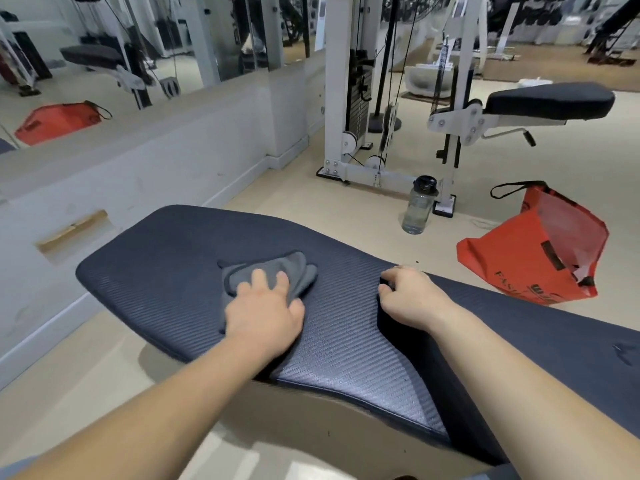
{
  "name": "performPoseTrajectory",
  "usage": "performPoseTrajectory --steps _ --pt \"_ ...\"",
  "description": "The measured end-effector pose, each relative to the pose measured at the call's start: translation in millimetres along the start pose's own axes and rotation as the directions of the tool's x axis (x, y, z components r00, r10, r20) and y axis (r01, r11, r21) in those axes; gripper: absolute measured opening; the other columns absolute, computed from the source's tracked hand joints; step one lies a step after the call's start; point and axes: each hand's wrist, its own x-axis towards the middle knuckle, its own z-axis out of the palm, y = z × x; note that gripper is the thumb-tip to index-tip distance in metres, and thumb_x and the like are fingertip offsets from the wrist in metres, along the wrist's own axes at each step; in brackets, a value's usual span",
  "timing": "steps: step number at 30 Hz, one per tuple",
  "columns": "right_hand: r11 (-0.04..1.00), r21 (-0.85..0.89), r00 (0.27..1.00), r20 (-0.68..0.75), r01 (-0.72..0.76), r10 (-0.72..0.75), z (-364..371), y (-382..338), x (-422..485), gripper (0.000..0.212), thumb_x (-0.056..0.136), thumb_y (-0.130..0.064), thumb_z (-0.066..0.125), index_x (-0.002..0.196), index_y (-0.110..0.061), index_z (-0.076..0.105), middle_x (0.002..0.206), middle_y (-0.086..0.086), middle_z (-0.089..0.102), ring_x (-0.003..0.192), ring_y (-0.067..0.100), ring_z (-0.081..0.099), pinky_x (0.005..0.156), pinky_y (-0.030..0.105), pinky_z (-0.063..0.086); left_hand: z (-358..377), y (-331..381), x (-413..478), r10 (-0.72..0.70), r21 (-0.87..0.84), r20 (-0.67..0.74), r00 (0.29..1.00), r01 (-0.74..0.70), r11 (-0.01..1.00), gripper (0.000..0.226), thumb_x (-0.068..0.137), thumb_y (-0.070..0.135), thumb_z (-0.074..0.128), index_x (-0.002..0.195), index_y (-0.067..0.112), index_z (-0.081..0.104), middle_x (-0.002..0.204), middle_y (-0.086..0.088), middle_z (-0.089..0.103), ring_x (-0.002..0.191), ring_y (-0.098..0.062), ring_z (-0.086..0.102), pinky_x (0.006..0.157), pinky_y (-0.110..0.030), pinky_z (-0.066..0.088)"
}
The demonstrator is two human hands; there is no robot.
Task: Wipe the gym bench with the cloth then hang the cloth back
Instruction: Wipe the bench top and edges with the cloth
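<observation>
The gym bench [156,271] has dark ribbed padding and runs across the middle of the view, its seat pad nearest me. A grey cloth [277,270] lies flat on the seat pad. My left hand [265,315] presses palm-down on the cloth's near half, fingers spread. My right hand [410,294] rests to the right, at the gap where the seat pad meets the back pad, with its fingers curled over the pad's edge.
A clear water bottle [418,206] with a black lid stands on the floor behind the bench. An orange bag [533,251] slumps to its right. A white cable machine [360,98] and another padded seat [550,100] stand further back. A mirrored wall [138,57] runs along the left.
</observation>
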Motion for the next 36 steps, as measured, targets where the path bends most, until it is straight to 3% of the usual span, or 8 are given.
performPoseTrajectory --steps 7,11,13,15,22,25,29,36 --pt "0.998 0.006 0.994 -0.097 0.057 -0.057 13 -55 9 0.025 0.097 -0.032 0.045 0.091 -0.021 0.067 0.113 0.005 0.058 0.114 0.033 0.057 0.093 0.044 0.051 -16 -55 -15 0.651 -0.091 0.053 0.757 -0.646 0.758 0.054 0.094 0.058 0.039 0.147 0.055 0.036 0.114 0.010 0.041 0.104 -0.014 0.045 0.089 -0.031 0.045" --pt "0.991 -0.034 0.988 -0.077 0.132 -0.135 29 -94 13 0.029 0.097 -0.036 0.047 0.070 -0.027 0.050 0.107 0.001 0.057 0.111 0.029 0.055 0.087 0.044 0.053 -9 -128 21 0.195 -0.025 -0.044 0.980 -0.196 0.980 0.053 0.095 0.059 0.035 0.148 0.053 0.037 0.126 0.005 0.046 0.117 -0.023 0.049 0.097 -0.040 0.048" --pt "0.984 -0.071 0.984 -0.068 0.161 -0.165 37 -109 16 0.024 0.098 -0.038 0.047 0.085 -0.027 0.064 0.111 -0.001 0.058 0.115 0.027 0.054 0.090 0.044 0.053 -8 -142 30 -0.192 -0.088 -0.028 0.981 0.189 0.978 0.058 0.096 0.057 0.032 0.152 0.041 0.036 0.137 -0.008 0.044 0.124 -0.035 0.048 0.098 -0.046 0.046" --pt "0.978 -0.086 0.979 -0.051 0.190 -0.195 42 -122 18 0.028 0.099 -0.038 0.047 0.105 -0.024 0.071 0.117 -0.002 0.059 0.120 0.025 0.053 0.093 0.044 0.052 -11 -134 25 -0.289 -0.062 0.011 0.957 0.289 0.955 0.065 0.097 0.058 0.028 0.155 0.028 0.031 0.143 -0.015 0.038 0.125 -0.041 0.046 0.098 -0.049 0.044" --pt "0.964 -0.138 0.969 -0.070 0.226 -0.237 53 -139 20 0.030 0.099 -0.039 0.050 0.114 -0.023 0.072 0.124 -0.003 0.061 0.126 0.022 0.052 0.097 0.043 0.052 -23 -136 -11 0.335 -0.178 0.127 0.933 -0.311 0.934 0.063 0.091 0.074 0.035 0.150 0.053 0.029 0.123 0.005 0.040 0.120 -0.020 0.050 0.099 -0.039 0.046" --pt "0.962 -0.148 0.965 -0.089 0.230 -0.245 47 -131 14 0.041 0.099 -0.040 0.052 0.135 -0.023 0.063 0.134 -0.003 0.061 0.133 0.021 0.051 0.103 0.042 0.049 -20 -148 18 0.153 -0.169 0.089 0.984 -0.137 0.976 0.055 0.094 0.069 0.035 0.147 0.054 0.036 0.128 0.004 0.045 0.123 -0.022 0.052 0.098 -0.040 0.047" --pt "0.976 -0.113 0.977 -0.082 0.187 -0.196 28 -106 -6 0.054 0.099 -0.040 0.055 0.148 -0.019 0.052 0.145 -0.001 0.058 0.137 0.020 0.051 0.112 0.038 0.043 -12 -93 18 -0.078 -0.058 0.049 0.996 0.080 0.995 0.068 0.100 0.056 0.031 0.156 0.016 0.026 0.141 -0.012 0.037 0.122 -0.035 0.047 0.086 -0.043 0.047" --pt "0.984 -0.171 0.996 -0.086 -0.048 0.034 -20 -34 -72 0.053 0.100 -0.040 0.055 0.148 -0.017 0.054 0.152 0.001 0.055 0.139 0.020 0.052 0.113 0.033 0.042 -19 20 -31 0.483 -0.050 0.197 0.853 -0.483 0.874 0.076 0.099 0.060 0.032 0.159 0.015 0.018 0.148 -0.011 0.032 0.129 -0.035 0.045 0.090 -0.045 0.044"
